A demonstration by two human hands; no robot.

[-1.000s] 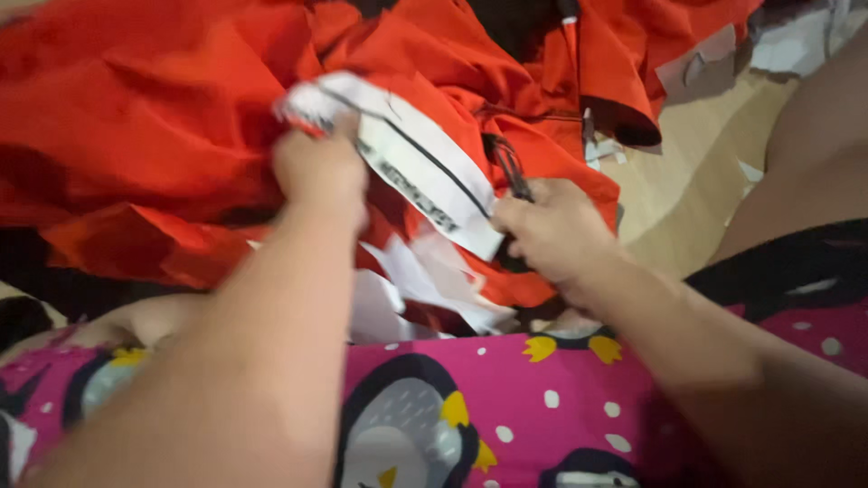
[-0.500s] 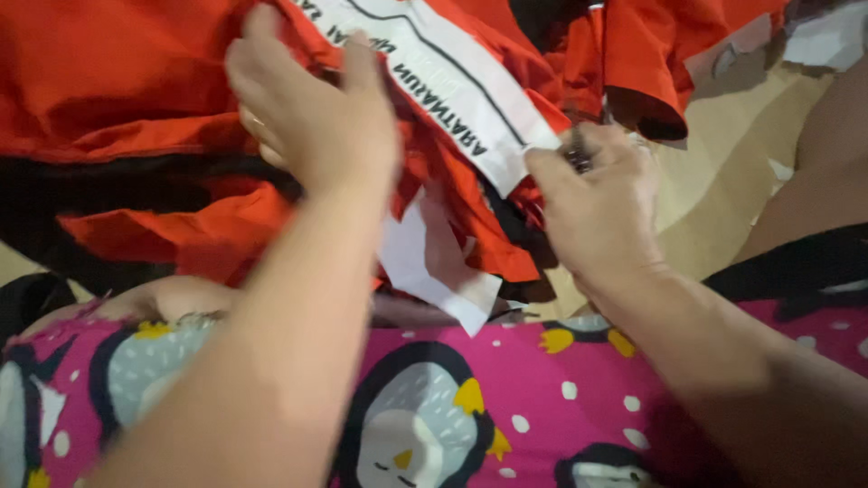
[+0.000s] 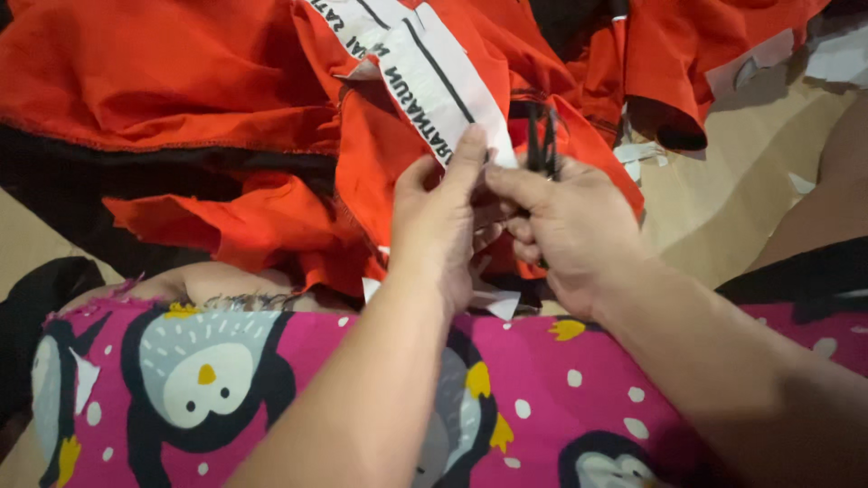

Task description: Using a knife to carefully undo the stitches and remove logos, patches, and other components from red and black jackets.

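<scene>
Just above my lap, over the pink penguin-print cloth [image 3: 271, 389], both hands meet at the lower end of the white printed strip [image 3: 425, 81] sewn onto the orange garment [image 3: 181, 81]. My left hand [image 3: 438, 230] has its fingers closed in a pinch on the strip's end. My right hand [image 3: 565, 226] is curled tight around small black scissors [image 3: 542, 145], whose tips poke up past the knuckles; I cannot tell whether the blades are parted. I judge the step in hand to be trimming at the strip's end, so the next move calls for keeping the strip taut and guiding the blades along the seam without nicking the orange cloth. White scraps [image 3: 493, 303] lie under the hands. Folds crowd the left and top; bare tan floor [image 3: 723, 217] to the right gives the only open room.
</scene>
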